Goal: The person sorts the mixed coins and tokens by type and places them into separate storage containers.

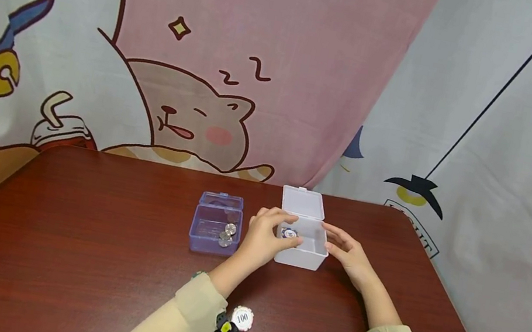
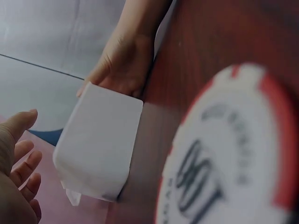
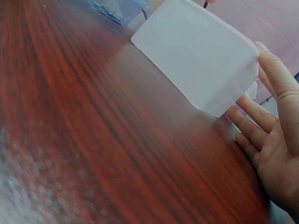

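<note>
White box is sitting on the table, the left hand arching over its left side, thumb and fingers parted and empty, the right hand resting extended fingers against its right.

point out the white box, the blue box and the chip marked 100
white box point(image 1: 299, 259), head view, front wall
blue box point(image 1: 211, 246), head view, front wall
chip marked 100 point(image 1: 242, 318), head view, printed face

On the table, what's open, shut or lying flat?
Translucent blue rectangular plastic box: open, upright
White rectangular plastic box: open, upright
Silver round coins: in the blue box
Round blue-and-white chip: inside the white box
Round white chip marked 100: lying flat, number up
Small green thing: mostly hidden, can't tell
</note>
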The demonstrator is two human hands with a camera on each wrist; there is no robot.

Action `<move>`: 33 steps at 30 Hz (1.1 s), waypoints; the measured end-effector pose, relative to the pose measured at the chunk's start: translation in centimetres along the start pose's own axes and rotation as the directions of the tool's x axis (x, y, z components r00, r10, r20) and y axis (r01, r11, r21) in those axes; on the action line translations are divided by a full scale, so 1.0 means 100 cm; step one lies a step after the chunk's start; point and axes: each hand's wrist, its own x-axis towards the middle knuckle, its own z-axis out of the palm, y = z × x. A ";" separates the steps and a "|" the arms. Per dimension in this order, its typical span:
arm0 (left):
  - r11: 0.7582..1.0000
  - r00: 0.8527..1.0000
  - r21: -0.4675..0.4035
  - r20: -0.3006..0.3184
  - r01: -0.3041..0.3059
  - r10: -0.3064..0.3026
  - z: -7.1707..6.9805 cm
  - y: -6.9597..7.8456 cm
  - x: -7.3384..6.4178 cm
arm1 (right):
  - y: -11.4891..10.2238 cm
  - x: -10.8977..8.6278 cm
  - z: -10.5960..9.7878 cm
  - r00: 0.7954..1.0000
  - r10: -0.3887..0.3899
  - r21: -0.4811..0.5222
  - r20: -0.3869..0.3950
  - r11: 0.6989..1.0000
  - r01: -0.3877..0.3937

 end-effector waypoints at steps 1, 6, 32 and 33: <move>1.000 1.000 -0.009 0.002 -0.007 0.007 -0.001 0.001 -0.002 | 0.000 0.000 0.000 1.000 0.000 0.001 0.000 1.000 0.000; 0.998 0.999 -0.053 0.021 -0.025 0.026 -0.007 0.007 -0.008 | 0.007 0.000 -0.001 1.000 -0.009 0.010 0.002 1.000 0.009; 0.988 0.977 -0.129 0.184 -0.082 0.105 -0.045 0.015 -0.050 | 0.007 0.002 -0.001 1.000 -0.018 0.017 -0.006 1.000 0.018; 0.988 0.975 -0.131 0.190 -0.087 0.112 -0.046 0.014 -0.052 | 0.007 0.002 -0.001 1.000 -0.017 0.018 -0.006 1.000 0.017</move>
